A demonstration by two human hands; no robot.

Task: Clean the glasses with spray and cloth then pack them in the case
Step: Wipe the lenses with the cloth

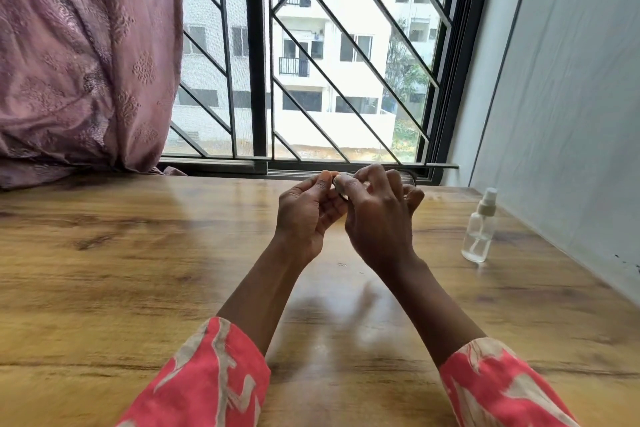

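Seen from a head-worn camera looking forward and down, a person's two forearms reach out over a wooden desk [104,253], in coral-red sleeves [207,378] with a pale pattern. The hands meet above the far middle of the desk, just in front of the window sill.

The left hand [306,215] is turned palm-inward, its fingers curled and its thumb and fingertips pinching a small object at the top. The right hand [377,218] shows its back to the camera, its fingers curled over the same spot, pinching from the other side. What they hold is mostly hidden by the fingers; only a small pale grey bit, likely the cloth [341,181], shows between the fingertips, and a thin dark curved piece, likely part of the glasses [412,179], pokes out on the far side of the right hand. Neither can be told for sure.

A clear spray bottle [479,229] with a pale pump top and clear cap stands upright on the right side of the desk, well apart from the hands and near the pale wall [571,97].

Beyond the desk is a window with a black diagonal grille [311,62], with white apartment blocks outside. A mauve patterned curtain [79,55] hangs at the far left, its lower folds resting on the desk.
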